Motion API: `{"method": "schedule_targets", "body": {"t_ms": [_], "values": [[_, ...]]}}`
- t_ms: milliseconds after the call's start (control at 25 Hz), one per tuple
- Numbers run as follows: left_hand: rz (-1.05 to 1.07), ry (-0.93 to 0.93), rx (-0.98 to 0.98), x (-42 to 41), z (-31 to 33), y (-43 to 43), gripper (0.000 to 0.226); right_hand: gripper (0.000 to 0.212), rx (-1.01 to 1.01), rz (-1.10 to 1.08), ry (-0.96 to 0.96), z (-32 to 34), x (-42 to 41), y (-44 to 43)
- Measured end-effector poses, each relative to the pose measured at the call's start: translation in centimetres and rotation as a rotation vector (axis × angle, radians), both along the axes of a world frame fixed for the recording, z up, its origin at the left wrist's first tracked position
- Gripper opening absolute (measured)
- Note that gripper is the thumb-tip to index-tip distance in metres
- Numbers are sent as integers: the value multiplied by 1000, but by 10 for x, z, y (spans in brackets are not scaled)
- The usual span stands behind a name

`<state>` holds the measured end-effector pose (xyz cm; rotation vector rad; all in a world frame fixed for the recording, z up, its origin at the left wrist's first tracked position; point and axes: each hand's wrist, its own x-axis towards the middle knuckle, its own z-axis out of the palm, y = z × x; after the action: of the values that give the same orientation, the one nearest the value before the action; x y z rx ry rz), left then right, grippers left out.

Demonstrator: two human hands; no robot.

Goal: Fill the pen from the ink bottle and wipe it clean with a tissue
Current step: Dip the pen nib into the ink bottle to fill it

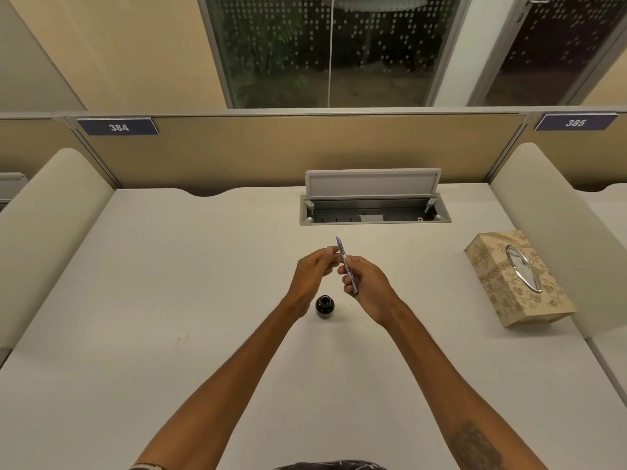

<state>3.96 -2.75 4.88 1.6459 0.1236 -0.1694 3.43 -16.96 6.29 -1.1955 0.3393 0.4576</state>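
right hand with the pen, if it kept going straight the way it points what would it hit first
Most likely the left hand, whose fingertips sit just ahead of the right hand at the pen; depth is hard to judge here.

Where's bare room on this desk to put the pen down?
Bare: the wide stretch between the left divider and the ink bottle, and the patch between the right hand and the tissue box. Crowded: the centre, around left hand, pen and bottle.

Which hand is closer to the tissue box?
Right. The right hand, holding the pen, is left of the tissue box; the left hand is farther left, past the pen.
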Motion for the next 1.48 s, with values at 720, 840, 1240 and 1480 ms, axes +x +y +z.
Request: {"method": "schedule_targets", "body": {"t_ms": [720, 840, 1240, 1480], "values": [[-47, 77, -429, 19, 28, 5, 29, 29, -54, -23, -124, 30, 6, 14], [-12, 71, -405, 21, 32, 2, 27, 28, -209, -78, -247, 29, 6, 20], [-8, 116, -384, 26, 32, 4, 32, 29, 120, -80, 5, 36, 4, 17], [-6, 114, -375, 25, 27, 4, 31, 26, 84, -71, 49, 28, 9, 16]]}}
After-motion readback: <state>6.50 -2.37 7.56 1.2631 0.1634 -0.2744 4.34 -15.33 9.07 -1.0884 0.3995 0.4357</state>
